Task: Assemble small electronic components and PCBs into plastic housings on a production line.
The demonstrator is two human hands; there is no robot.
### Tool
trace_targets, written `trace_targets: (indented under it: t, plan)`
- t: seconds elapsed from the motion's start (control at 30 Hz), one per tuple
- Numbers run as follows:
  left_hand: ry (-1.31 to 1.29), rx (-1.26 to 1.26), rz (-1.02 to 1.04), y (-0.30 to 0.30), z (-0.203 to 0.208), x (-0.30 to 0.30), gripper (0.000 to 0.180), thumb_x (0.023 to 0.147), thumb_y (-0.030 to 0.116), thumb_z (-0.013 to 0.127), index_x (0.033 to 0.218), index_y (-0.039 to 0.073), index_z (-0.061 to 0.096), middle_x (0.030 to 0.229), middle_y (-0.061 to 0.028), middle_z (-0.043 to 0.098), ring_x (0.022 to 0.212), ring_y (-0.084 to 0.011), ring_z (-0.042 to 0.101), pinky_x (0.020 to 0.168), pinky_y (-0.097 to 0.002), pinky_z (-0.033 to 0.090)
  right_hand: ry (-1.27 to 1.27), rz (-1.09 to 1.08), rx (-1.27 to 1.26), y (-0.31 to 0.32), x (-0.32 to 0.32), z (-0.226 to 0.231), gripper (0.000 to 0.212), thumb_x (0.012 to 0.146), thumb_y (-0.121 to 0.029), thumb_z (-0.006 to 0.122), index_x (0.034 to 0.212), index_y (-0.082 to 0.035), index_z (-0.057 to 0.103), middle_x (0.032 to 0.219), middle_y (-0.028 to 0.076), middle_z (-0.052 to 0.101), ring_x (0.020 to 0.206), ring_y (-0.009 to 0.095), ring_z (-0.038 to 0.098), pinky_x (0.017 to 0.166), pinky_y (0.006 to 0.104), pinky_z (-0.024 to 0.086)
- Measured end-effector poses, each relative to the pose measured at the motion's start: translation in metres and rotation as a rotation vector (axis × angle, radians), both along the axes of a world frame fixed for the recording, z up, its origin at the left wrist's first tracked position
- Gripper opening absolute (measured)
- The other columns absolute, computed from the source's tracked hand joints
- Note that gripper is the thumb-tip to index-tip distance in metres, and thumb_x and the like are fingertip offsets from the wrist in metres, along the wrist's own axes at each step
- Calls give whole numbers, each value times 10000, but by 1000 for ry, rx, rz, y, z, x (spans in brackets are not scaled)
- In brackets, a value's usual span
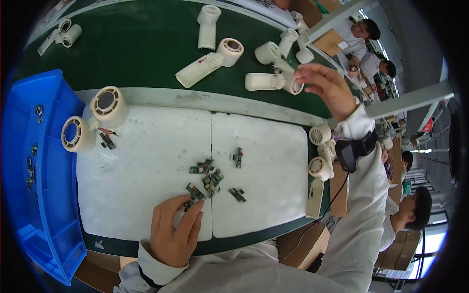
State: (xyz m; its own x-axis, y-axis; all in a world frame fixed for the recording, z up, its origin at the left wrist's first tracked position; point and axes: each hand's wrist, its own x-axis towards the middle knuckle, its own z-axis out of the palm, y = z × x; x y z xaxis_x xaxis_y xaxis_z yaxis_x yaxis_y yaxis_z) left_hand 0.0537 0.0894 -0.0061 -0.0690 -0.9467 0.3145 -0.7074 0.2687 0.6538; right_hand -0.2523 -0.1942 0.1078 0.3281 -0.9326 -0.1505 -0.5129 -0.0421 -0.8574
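Low in the middle, my left hand (173,230) pinches a small green circuit board (195,191) between thumb and fingers. That board touches or nearly touches a loose pile of similar circuit boards (212,180) on the white foam pad (146,171). My right hand (330,89) reaches over the green surface at the upper right, thumb and fingers apart. Its fingertips are right beside a cream handheld-fan body (266,82) and the slightly blurred handle of another fan body (267,52); whether they touch either is hard to make out.
A blue bin (46,195) with a few boards stands at the left. Two round-headed fan parts (110,106) sit on the pad's far left corner, near a board with red wires (107,141). More fan bodies (200,69) lie on the green surface (137,44). Other people work at right.
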Motion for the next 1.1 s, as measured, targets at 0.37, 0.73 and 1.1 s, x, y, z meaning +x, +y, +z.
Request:
trace_targets:
  t: [0.37,0.73,1.1]
  plan:
    - [64,77,65,-4,8,-3,339,747,21,810,1068,80,719,1095,-102,649,954,-295,619,814,-393,523,860,-418,-433,-219,-145,-87,940,756,-570,806,1464,-42,481,1336,235,624,1298,369,566,1075,408,442]
    - [143,72,51,-5,2,-4,335,712,17,837,1021,74,722,1068,-85,661,902,-277,628,778,-385,525,757,-449,-474,-247,-268,-106,650,776,-328,895,1272,-90,548,1029,136,715,779,189,690,669,316,553]
    - [156,73,22,-5,4,0,321,724,-32,790,1023,53,707,1100,-123,642,944,-306,603,794,-395,511,398,-279,-257,56,-123,36,458,820,-120,836,1186,-66,567,1031,65,659,962,138,641,828,291,516]
